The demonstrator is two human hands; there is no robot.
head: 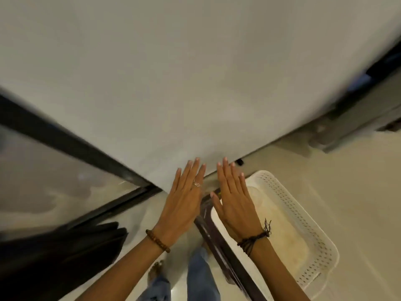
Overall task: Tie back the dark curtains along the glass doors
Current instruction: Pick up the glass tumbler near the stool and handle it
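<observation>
Head view is motion-blurred; the dark curtain [60,255], cut off lower left, lies bunched, while left hand [184,198] and right hand [235,203] are outstretched flat, fingers straight, holding nothing.

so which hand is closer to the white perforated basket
Right. The right hand hovers open directly over the white basket's near-left edge; the left hand, also open, is further left, over the floor beside it.

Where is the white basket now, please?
In the head view, the white basket lies on the floor at lower right, just beyond the right hand, near the wall.
</observation>
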